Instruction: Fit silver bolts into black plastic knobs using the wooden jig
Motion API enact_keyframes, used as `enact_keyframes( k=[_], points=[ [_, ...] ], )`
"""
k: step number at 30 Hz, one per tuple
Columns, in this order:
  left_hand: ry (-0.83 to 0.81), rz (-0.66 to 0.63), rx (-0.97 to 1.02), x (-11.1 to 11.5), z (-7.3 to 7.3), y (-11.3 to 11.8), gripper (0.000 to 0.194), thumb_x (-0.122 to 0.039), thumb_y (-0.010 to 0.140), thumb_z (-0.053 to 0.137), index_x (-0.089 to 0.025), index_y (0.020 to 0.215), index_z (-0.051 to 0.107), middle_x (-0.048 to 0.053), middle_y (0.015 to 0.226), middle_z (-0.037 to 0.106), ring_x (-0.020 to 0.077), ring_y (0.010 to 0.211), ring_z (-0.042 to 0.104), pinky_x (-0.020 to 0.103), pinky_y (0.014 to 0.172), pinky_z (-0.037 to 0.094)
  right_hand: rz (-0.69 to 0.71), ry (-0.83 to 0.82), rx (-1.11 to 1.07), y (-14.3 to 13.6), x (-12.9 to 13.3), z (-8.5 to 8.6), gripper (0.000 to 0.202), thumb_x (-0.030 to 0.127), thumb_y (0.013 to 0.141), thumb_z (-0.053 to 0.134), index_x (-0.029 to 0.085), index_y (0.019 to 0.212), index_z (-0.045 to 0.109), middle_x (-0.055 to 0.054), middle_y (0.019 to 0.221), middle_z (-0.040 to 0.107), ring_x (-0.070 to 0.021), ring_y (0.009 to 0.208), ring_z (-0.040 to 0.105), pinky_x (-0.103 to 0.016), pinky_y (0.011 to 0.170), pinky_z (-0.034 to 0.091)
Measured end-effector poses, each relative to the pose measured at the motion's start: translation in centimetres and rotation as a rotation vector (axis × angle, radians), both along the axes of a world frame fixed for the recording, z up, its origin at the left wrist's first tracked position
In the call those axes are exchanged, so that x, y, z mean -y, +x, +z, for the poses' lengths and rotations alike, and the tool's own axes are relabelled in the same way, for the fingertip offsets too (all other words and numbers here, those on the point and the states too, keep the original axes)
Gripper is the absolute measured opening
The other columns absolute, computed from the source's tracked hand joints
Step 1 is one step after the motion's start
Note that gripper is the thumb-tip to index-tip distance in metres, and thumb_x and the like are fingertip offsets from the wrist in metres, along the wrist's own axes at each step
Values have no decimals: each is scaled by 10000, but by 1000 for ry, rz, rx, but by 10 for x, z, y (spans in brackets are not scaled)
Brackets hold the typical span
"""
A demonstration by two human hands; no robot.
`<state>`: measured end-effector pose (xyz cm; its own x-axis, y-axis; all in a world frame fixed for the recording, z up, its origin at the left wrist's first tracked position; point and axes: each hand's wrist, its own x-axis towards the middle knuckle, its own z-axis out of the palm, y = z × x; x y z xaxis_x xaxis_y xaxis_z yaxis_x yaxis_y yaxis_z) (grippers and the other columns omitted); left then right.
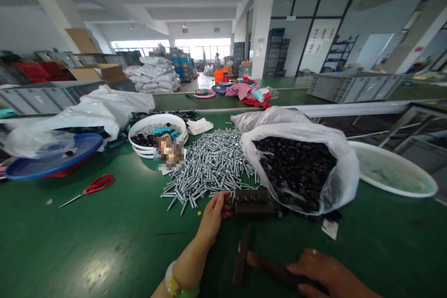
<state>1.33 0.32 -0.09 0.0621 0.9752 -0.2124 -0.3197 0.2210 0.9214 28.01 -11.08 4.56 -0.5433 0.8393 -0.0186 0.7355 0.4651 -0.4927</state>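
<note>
A: Nearest to us is the right hand (319, 267), is it not?

B: Yes. It is closed around the handle of a hammer (270, 267). The hammer head is on the near side of the dark block (254, 211); whether it touches the table (122, 251), I cannot tell.

A: And the left hand (211, 219)?

B: It is at the left end of the block, with the fingers bent and near together. If they pinch something small, I cannot tell.

A: How far is the work, in your judgement?

B: In the block there is a row of small rounded pieces, so it seems at least partly loaded. If any piece is finished, I cannot see. Much material is loose: a big heap of screws (216, 163) beyond the left hand, and many black parts (296, 163) in the open plastic bag (344, 186).

A: What about the surface?

B: It is green and a little shiny. On the left are red-handled scissors (99, 184) and a blue tray (82, 149); farther in are white bowls (139, 152).

A: And the room?

B: It looks like a workshop, with grey crates, piled sacks (153, 77), pale columns and bright windows at the back.
</note>
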Motion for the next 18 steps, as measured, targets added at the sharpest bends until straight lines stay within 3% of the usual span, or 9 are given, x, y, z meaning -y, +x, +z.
enact_keyframes(
  k=[2,5,7,10,14,18],
  points=[
    [-6,-13,17,2,1,-1,474,-544,720,574,-152,979,635,76,948,604,99,658,547,234,610,487,39,107,-2,-10,-18,0,226,265,826,499,272,979,665,-43,912,698,-195,862,646,-321,754,534],
    [18,-41,35,3,2,0,453,-528,731,577,-171,1006,625,60,938,585,88,651,532,222,597,480,-130,352,-59,-21,-53,3,304,247,851,455,224,1131,571,-89,1012,654,-208,940,610,-361,799,512],
    [33,-61,41,3,3,1,444,-520,738,577,-180,1020,619,45,909,566,78,636,517,213,587,476,-194,426,-64,-32,-77,9,362,249,850,454,177,1201,507,-123,1061,616,-219,952,593,-383,805,503],
    [6,-103,61,4,5,4,466,-542,742,555,-182,1032,610,35,881,541,67,611,503,207,573,473,-124,377,12,-51,-106,19,307,237,804,533,143,1092,578,-120,989,610,-221,890,596,-369,782,504],
    [9,-171,62,6,8,7,482,-541,778,503,-188,1102,550,26,854,514,73,612,497,222,578,483,-15,287,105,-65,-121,31,197,213,804,548,177,979,631,-75,897,591,-192,820,593,-331,756,489],
    [166,-191,-151,5,12,8,452,-485,797,504,-203,1150,499,-1,800,491,75,575,468,220,544,463,51,205,161,-61,-123,33,211,216,820,527,182,1013,606,-73,919,564,-187,808,584,-321,737,474]
  ],
)
